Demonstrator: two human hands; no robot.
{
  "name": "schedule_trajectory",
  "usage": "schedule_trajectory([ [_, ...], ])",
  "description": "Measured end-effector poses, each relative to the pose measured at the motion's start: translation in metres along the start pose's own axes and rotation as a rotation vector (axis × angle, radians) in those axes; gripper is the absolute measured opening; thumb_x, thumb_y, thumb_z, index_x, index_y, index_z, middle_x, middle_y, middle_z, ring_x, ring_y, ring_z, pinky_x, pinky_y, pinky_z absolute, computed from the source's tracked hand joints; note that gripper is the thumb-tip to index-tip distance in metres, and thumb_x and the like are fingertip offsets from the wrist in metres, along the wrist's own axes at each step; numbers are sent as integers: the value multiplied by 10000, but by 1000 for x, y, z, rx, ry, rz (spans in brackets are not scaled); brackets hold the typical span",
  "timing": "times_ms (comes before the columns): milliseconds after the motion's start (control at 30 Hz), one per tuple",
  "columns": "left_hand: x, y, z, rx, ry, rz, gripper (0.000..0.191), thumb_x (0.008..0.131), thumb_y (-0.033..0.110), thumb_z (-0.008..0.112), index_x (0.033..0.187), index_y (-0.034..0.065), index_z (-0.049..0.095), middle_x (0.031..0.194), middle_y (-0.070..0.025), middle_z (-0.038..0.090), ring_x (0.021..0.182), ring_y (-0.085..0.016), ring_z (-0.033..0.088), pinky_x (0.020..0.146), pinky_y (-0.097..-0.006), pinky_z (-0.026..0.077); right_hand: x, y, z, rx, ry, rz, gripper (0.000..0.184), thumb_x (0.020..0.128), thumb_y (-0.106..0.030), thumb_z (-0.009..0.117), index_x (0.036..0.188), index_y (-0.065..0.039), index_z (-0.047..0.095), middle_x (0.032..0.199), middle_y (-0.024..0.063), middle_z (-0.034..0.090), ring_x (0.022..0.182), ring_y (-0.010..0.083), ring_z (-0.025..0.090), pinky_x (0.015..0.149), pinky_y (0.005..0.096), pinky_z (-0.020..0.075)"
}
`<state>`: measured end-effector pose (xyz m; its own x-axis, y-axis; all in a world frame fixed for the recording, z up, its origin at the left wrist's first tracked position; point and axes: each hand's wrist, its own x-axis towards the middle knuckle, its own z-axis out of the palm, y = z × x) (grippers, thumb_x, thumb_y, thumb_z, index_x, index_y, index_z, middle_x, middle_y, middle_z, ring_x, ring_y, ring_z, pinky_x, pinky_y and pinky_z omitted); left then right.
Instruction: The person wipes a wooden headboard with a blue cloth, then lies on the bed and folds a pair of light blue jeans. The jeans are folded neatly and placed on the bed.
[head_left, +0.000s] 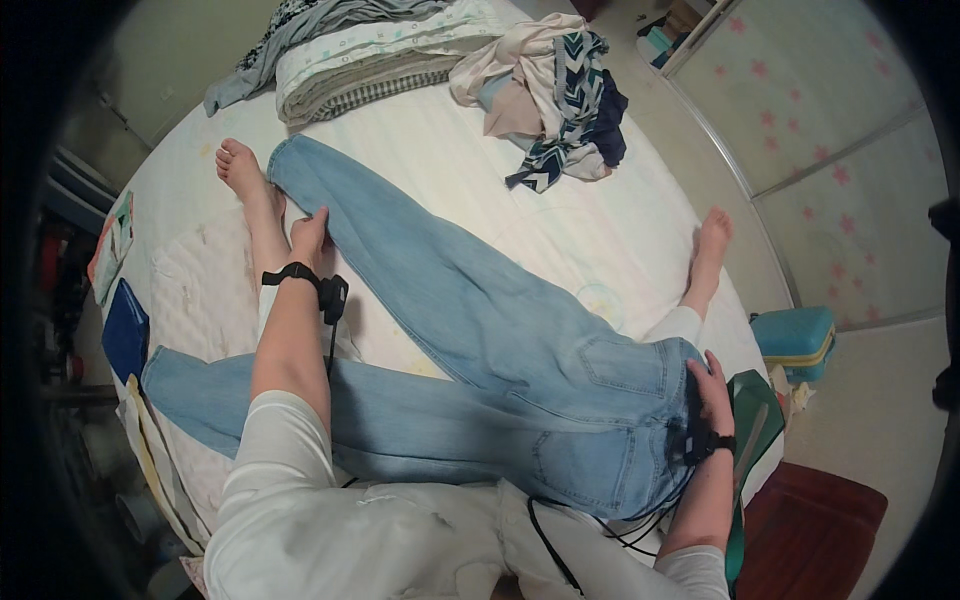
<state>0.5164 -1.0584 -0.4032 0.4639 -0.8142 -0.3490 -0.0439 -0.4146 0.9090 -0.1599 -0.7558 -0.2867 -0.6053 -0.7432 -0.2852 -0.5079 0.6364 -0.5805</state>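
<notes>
A pair of light blue jeans (480, 277) lies back side up across a bed, the two back pockets in sight. One leg stretches toward the far left; the other runs left beneath my left forearm. My left hand (309, 232) is at the edge of the farther leg near its hem, its thumb along the denim and its other fingers mostly hidden. At the waistband (686, 397), my right hand (714, 394) touches the jeans' top edge; dark shadow hides part of its grip. Black straps with small devices circle both wrists.
A folded quilt (375, 67) and a heap of clothes (555, 97) lie at the bed's far side. My bare feet rest left and right on the white sheet (420, 172). Black cables (555, 540) run by my lap. A teal case (793, 341) stands right of the bed.
</notes>
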Motion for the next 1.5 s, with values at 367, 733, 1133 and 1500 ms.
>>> schedule_trajectory([
  [367,-9,120,-35,-759,-122,163,382,818,1,646,1185,-29,548,1141,-142,618,1056,-288,593,949,-408,486,47,-26,4,-517,-191,-161,410,704,-223,795,1020,-22,629,948,166,649,916,338,627,809,405,491],
  [733,-166,29,-355,-724,-29,463,261,893,7,515,1144,-23,581,1153,-156,631,1086,-286,595,1005,-431,464,-76,-18,-63,194,-4,-491,230,780,15,675,902,-37,487,889,31,510,862,147,458,845,265,392],
  [1133,-336,-90,-376,-950,351,-125,441,942,389,628,1188,38,524,1098,-152,650,1033,-260,644,875,-418,551,-112,3,-43,-556,124,-728,215,756,19,592,967,54,611,922,247,609,891,386,565,857,437,450],
  [1500,-223,113,-360,-643,298,360,163,838,142,622,953,28,604,868,-64,609,747,-197,598,649,-355,508,-60,-22,-77,-102,366,-822,176,716,48,482,799,-26,346,747,84,266,722,227,283,665,291,339],
])
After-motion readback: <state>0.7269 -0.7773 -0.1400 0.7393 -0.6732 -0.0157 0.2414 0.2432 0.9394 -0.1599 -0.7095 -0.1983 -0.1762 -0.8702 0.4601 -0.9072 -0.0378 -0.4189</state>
